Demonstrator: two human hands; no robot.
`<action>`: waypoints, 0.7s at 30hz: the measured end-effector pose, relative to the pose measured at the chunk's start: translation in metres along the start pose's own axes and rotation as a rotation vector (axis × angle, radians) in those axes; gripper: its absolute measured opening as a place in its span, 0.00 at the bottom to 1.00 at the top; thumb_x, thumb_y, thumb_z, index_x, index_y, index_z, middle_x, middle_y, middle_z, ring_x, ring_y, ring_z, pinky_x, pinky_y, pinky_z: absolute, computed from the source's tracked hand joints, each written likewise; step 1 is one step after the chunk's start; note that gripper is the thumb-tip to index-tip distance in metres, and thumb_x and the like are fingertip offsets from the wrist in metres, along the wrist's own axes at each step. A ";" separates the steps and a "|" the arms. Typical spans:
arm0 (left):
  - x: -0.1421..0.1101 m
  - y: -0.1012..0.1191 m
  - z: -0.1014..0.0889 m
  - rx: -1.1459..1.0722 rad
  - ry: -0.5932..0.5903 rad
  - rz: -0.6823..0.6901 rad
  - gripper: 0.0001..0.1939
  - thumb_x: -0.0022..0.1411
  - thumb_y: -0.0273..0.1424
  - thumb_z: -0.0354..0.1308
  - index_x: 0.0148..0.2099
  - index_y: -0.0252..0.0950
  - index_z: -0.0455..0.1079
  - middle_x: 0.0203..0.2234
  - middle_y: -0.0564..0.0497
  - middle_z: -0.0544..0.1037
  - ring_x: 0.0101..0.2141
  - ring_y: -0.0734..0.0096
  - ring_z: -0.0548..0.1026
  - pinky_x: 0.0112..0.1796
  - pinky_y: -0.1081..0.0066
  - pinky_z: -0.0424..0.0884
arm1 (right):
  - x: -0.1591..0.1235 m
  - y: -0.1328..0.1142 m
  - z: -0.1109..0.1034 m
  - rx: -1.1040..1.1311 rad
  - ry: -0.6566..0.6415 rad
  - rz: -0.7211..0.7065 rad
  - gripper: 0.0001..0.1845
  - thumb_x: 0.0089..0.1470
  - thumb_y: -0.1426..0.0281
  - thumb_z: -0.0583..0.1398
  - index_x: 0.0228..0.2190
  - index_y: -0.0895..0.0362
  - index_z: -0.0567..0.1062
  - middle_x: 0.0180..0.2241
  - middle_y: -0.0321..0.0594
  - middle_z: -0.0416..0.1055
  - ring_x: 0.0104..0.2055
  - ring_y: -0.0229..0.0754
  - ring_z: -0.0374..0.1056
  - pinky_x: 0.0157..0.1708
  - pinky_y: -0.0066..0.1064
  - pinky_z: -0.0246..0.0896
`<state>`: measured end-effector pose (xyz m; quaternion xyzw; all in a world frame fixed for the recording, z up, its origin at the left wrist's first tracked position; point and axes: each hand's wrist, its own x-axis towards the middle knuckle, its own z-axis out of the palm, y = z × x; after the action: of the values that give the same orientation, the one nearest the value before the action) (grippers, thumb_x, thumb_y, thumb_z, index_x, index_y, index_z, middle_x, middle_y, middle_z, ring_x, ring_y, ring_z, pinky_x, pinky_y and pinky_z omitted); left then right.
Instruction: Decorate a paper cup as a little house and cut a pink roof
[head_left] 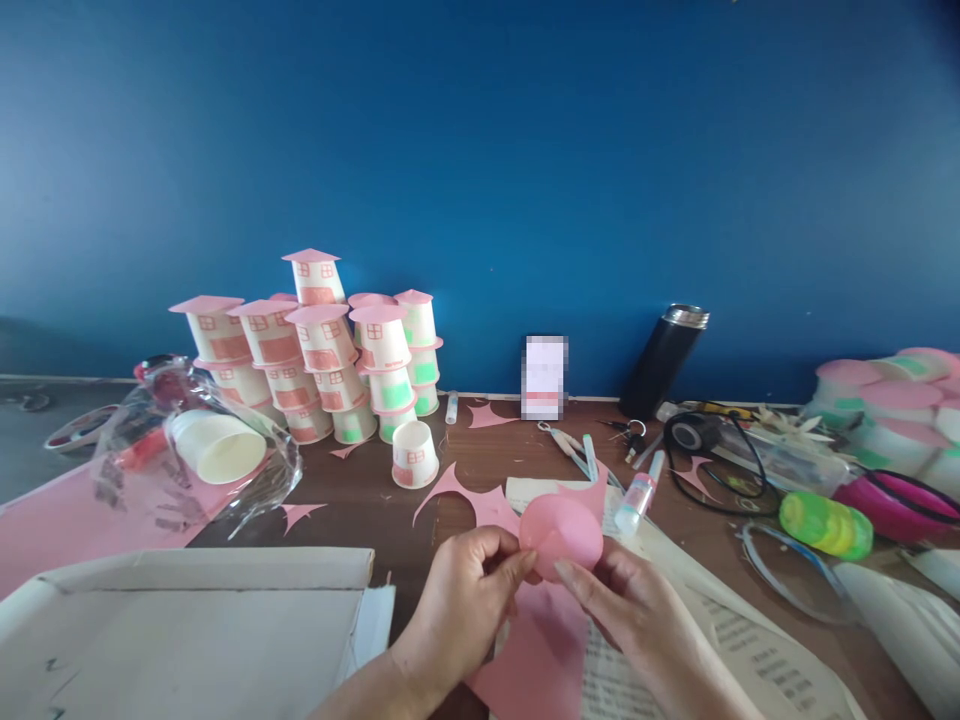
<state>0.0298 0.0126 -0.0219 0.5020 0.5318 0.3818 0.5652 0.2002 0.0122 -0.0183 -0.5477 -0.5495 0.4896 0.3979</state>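
Between my two hands is a round pink paper cone (562,530), shallow and tilted toward me. My left hand (480,580) pinches its lower left edge between thumb and fingers. On the lower right edge, the thumb and fingers of my right hand (626,595) press it too. Pink paper scraps with curved cutouts (472,495) lie just behind it, and a pink sheet (536,650) lies below my hands over printed paper (750,640). A paper cup with a drawn window (415,455) stands upside down beyond my left hand.
Stacked paper cups with pink roofs (319,340) stand at the back left. Nearby are a plastic bag of cups (217,445) and a cardboard box (187,630). Rightward are a glue stick (640,495), a compass (566,448), a black bottle (664,360) and more cups (892,400).
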 end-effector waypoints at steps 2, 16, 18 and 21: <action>0.000 -0.001 0.000 0.008 -0.005 -0.006 0.19 0.59 0.46 0.56 0.31 0.34 0.72 0.11 0.60 0.62 0.12 0.80 0.57 0.14 0.77 0.54 | 0.001 0.003 0.000 -0.022 -0.005 0.000 0.22 0.47 0.51 0.65 0.27 0.59 0.80 0.22 0.38 0.72 0.26 0.39 0.63 0.24 0.28 0.55; -0.004 -0.001 0.004 0.069 -0.010 0.074 0.14 0.61 0.41 0.56 0.30 0.36 0.69 0.13 0.60 0.64 0.15 0.78 0.62 0.18 0.77 0.57 | -0.006 -0.006 0.012 0.388 -0.016 0.280 0.22 0.35 0.53 0.72 0.27 0.58 0.80 0.19 0.34 0.72 0.23 0.39 0.68 0.27 0.29 0.64; -0.004 -0.002 0.004 0.065 -0.017 0.074 0.13 0.61 0.41 0.56 0.30 0.36 0.70 0.12 0.60 0.63 0.15 0.77 0.62 0.18 0.77 0.57 | -0.004 0.000 0.011 0.409 -0.012 0.294 0.24 0.34 0.52 0.72 0.29 0.58 0.80 0.23 0.39 0.75 0.29 0.46 0.72 0.30 0.32 0.67; -0.005 0.000 0.005 0.053 -0.023 0.076 0.14 0.59 0.41 0.58 0.28 0.37 0.69 0.13 0.61 0.62 0.15 0.78 0.61 0.18 0.77 0.57 | -0.002 0.003 0.009 0.413 -0.025 0.268 0.23 0.36 0.55 0.72 0.31 0.58 0.81 0.25 0.39 0.76 0.31 0.48 0.73 0.32 0.34 0.67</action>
<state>0.0337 0.0065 -0.0214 0.5410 0.5157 0.3831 0.5428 0.1927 0.0086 -0.0227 -0.5165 -0.3650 0.6466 0.4264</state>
